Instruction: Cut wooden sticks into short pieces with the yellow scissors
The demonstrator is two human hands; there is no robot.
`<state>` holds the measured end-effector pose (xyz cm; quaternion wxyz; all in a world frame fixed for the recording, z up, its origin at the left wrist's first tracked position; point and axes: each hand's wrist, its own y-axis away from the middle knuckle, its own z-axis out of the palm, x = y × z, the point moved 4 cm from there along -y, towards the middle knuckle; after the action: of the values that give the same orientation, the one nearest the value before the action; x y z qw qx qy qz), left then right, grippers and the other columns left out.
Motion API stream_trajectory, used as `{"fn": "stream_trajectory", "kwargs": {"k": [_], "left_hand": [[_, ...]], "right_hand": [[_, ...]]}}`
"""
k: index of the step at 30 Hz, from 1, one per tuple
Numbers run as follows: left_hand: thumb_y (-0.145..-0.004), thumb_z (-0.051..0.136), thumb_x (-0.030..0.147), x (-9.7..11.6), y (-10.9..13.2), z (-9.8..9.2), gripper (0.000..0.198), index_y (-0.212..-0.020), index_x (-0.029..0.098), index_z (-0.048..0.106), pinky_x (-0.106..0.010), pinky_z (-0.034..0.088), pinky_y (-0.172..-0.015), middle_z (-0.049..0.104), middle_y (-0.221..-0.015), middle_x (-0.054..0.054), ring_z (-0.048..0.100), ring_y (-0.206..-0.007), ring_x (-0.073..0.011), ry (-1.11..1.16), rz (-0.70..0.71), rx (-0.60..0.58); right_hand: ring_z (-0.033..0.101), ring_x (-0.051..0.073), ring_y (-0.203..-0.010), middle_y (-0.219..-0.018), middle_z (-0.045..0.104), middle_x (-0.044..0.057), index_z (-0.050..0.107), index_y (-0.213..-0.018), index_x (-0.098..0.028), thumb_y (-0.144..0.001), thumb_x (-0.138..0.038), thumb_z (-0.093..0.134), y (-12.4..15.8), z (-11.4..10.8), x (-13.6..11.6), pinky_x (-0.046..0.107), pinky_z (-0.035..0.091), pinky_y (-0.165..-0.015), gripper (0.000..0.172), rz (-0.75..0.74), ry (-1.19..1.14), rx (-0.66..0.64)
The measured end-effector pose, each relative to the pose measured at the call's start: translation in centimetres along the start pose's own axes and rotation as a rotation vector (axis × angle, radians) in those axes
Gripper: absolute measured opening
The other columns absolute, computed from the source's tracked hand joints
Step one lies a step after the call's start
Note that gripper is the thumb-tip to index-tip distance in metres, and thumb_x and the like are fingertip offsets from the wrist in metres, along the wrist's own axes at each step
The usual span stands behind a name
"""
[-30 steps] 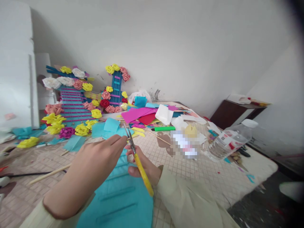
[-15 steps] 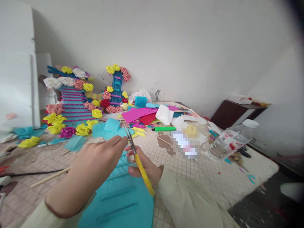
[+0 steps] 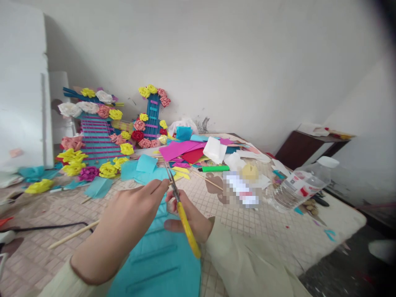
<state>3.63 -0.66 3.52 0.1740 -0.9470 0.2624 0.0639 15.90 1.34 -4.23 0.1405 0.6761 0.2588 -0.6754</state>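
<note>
My left hand reaches forward with its fingers pressed together, pinching the top edge of a large teal paper sheet that lies in front of me. My right hand is closed around yellow-handled scissors. Their metal blades point up and away, right beside my left fingertips at the sheet's edge. The left hand hides how far the blades are apart and where they meet the paper.
Paper-flower crafts stand at the back left. Loose coloured paper, a green marker, wooden sticks and a clear plastic bottle lie on the tiled table. A dark side table stands at right.
Both hands and the scissors have edged slightly to the right; the grips are the same.
</note>
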Motion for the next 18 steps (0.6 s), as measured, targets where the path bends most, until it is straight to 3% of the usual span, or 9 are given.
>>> {"fn": "stream_trajectory", "kwargs": {"k": [6,13,18], "left_hand": [[-0.081,0.041,0.006,0.1,0.3,0.0,0.033,-0.107,0.016,0.060,-0.037,0.056,-0.062,0.068,-0.092,-0.008,0.068,-0.074,-0.0243,0.056,0.057,0.031],[-0.086,0.036,0.006,0.5,0.7,-1.0,0.034,-0.109,0.016,0.058,-0.028,0.051,-0.053,0.067,-0.085,-0.005,0.065,-0.064,-0.0189,0.047,0.127,0.194],[-0.095,0.032,0.017,0.9,0.5,-1.9,0.030,-0.102,0.017,0.061,-0.025,0.045,-0.049,0.068,-0.079,-0.003,0.063,-0.060,-0.0157,0.047,0.129,0.396]], "right_hand": [[0.035,0.014,-0.068,-0.078,0.035,-0.002,0.036,-0.087,-0.024,-0.057,-0.023,0.057,-0.1,-0.5,-0.3,0.028,0.039,-0.058,0.036,-0.103,0.081,0.057],[0.032,0.014,-0.063,-0.073,0.035,-0.003,0.035,-0.085,-0.024,-0.053,-0.021,0.049,0.4,-0.8,-0.3,0.029,0.037,-0.055,0.034,-0.177,0.196,0.147],[0.038,0.016,-0.067,-0.079,0.039,-0.001,0.037,-0.088,-0.023,-0.052,-0.023,0.050,0.4,-1.0,-1.2,0.032,0.042,-0.061,0.038,-0.242,0.316,0.233]]}}
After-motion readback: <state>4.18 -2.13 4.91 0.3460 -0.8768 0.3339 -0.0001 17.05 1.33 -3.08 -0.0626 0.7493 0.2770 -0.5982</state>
